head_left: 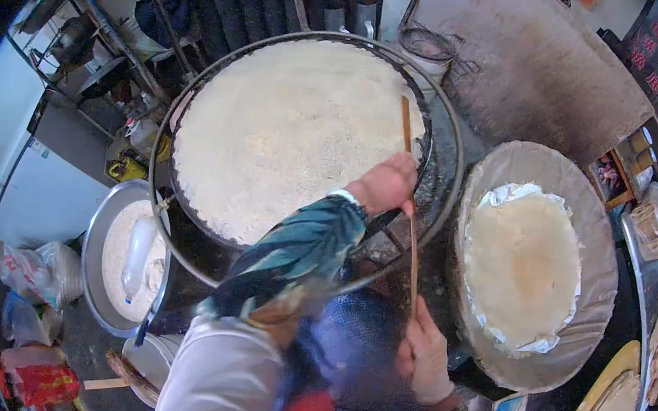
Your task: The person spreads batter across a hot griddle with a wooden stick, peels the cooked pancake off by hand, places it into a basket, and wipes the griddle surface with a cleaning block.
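Note:
A large round pale pancake [272,131] covers most of a wide black griddle [195,227]. Across the griddle's right edge runs a long, thin wooden spatula [413,258], its flat blade over the pancake's right side. My left hand [386,185] is closed around the spatula near its middle, just above the griddle's right edge. Lower down, my right hand [427,356] grips the handle end, close to my body. A patterned dark green sleeve covers my left forearm.
Right of the griddle, thin pancakes [520,268] lie on a round cloth-covered stand [592,323]. At left, a metal basin [96,258] holds pale batter and a clear plastic bottle [140,260]. A metal ring [455,181] surrounds the griddle. A strainer [427,44] sits behind it.

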Demonstrator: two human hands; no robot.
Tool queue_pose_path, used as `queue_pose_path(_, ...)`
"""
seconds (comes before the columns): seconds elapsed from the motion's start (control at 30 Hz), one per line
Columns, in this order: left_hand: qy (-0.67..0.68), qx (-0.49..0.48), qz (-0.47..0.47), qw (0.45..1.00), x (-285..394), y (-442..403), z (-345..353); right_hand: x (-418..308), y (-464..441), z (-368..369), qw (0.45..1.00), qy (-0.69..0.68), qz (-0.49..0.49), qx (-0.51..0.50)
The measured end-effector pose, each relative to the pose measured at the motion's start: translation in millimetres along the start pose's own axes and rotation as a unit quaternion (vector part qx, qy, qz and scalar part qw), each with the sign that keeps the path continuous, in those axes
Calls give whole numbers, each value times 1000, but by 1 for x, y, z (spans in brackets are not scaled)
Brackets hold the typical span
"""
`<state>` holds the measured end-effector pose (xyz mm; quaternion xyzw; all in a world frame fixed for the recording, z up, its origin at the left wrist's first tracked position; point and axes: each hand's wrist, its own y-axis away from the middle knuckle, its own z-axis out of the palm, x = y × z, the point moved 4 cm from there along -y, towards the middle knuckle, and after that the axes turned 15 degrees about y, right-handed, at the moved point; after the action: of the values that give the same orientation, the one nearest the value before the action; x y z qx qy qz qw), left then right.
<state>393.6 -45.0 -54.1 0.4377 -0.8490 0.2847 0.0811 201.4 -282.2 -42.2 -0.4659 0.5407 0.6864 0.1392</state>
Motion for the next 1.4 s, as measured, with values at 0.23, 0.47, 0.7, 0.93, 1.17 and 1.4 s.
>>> queue_pose_path(0.23,-124,-23,-110,986,-82,56,-31,-28,-71,22,951,-182,35,-249)
queue_pose_path(0.47,-188,-42,-331,924,-69,229,-126,-29,-100,108,937,37,-33,-346)
queue_pose_path(0.7,127,239,-368,889,59,243,-100,43,-20,66,910,342,-201,-123)
queue_pose_path(0.93,6,33,-43,999,45,58,12,43,40,4,998,59,33,1)
queue_pose_path(1.17,-123,14,-120,985,-5,118,-34,25,-14,40,927,-222,42,-301)
queue_pose_path(1.4,-188,53,-314,929,3,296,-104,17,-33,112,941,113,-41,-317)
